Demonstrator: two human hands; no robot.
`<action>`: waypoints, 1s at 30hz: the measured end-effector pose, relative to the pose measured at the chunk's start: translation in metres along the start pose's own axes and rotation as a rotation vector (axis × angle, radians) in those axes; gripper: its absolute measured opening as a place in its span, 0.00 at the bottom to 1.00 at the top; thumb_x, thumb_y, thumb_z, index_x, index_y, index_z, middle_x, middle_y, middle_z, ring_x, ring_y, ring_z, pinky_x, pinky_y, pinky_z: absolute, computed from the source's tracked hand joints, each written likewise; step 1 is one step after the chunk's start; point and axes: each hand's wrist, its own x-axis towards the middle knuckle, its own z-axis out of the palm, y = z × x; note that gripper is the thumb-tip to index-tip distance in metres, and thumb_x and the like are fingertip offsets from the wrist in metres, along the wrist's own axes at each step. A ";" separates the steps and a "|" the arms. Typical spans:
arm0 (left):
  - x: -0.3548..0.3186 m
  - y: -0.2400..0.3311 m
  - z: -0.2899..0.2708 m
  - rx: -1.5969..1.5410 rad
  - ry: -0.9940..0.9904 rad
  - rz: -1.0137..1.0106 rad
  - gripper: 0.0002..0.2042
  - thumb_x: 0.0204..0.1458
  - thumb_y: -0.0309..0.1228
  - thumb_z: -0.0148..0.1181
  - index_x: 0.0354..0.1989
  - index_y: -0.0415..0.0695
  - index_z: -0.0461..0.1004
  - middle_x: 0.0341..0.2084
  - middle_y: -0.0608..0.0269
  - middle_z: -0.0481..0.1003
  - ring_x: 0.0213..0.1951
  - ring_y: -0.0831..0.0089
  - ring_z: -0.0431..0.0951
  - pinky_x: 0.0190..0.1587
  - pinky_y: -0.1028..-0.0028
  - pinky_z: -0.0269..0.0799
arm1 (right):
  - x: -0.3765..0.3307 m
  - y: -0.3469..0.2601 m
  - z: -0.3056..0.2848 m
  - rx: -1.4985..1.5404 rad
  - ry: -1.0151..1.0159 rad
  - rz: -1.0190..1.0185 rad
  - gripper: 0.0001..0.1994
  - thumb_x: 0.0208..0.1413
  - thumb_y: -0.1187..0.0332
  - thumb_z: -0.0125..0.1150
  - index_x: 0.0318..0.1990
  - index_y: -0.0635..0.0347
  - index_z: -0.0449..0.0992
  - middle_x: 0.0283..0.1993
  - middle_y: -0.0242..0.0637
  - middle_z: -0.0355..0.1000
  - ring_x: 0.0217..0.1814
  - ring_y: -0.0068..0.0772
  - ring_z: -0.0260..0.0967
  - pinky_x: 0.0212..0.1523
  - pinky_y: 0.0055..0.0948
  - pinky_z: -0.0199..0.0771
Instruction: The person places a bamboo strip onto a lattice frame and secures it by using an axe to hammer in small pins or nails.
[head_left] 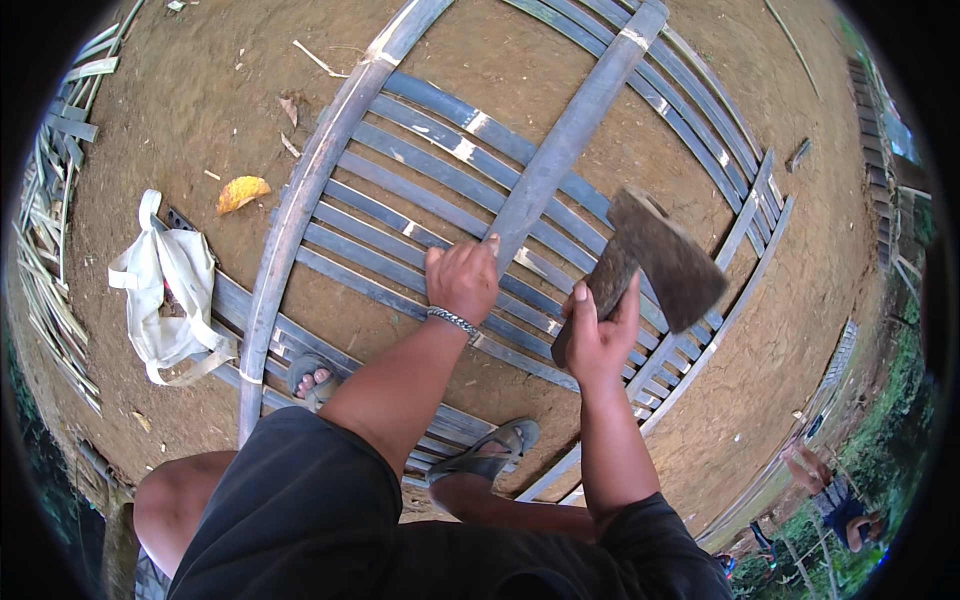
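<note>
My right hand is closed round the short dark handle of a hatchet, whose broad, worn blade is raised above the slats. My left hand, with a chain bracelet at the wrist, grips the near end of a thick bamboo pole. Its thumb lies on the pole, while the other fingers are curled and partly hidden. That pole slants away to the upper right across a frame of split bamboo slats on the ground. Another long bamboo pole crosses the slats at left.
A white cloth bag lies on the dirt at left, near a yellow leaf. Bamboo strips are heaped along the far left. My sandalled feet stand among the slats. Another person is at the lower right.
</note>
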 end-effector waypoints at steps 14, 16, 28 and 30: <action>0.056 0.026 0.032 -0.062 -0.009 -0.047 0.08 0.54 0.38 0.70 0.40 0.52 0.86 0.31 0.64 0.83 0.36 0.65 0.82 0.44 0.61 0.64 | -0.016 0.045 -0.003 0.208 -0.007 0.333 0.31 0.67 0.75 0.59 0.74 0.69 0.54 0.37 0.31 0.71 0.28 0.19 0.68 0.28 0.22 0.71; 0.056 0.026 0.033 -0.141 -0.005 -0.060 0.06 0.54 0.37 0.70 0.36 0.52 0.86 0.30 0.65 0.83 0.36 0.65 0.82 0.44 0.62 0.64 | -0.017 0.046 -0.003 0.190 -0.022 0.306 0.32 0.67 0.75 0.59 0.75 0.68 0.53 0.37 0.31 0.71 0.28 0.19 0.68 0.28 0.22 0.71; 0.052 0.013 0.025 -0.221 -0.051 0.057 0.02 0.52 0.33 0.69 0.31 0.51 0.85 0.26 0.65 0.80 0.33 0.63 0.80 0.42 0.63 0.64 | -0.027 0.073 0.005 -0.265 -0.104 0.154 0.30 0.63 0.71 0.64 0.71 0.66 0.63 0.46 0.47 0.77 0.43 0.40 0.77 0.44 0.36 0.75; 0.053 0.013 0.024 -0.198 -0.056 0.060 0.02 0.51 0.32 0.69 0.31 0.51 0.85 0.26 0.65 0.79 0.33 0.63 0.80 0.42 0.62 0.65 | -0.026 0.067 0.010 -0.323 -0.082 0.084 0.28 0.61 0.69 0.66 0.68 0.65 0.67 0.47 0.56 0.79 0.48 0.54 0.81 0.50 0.44 0.78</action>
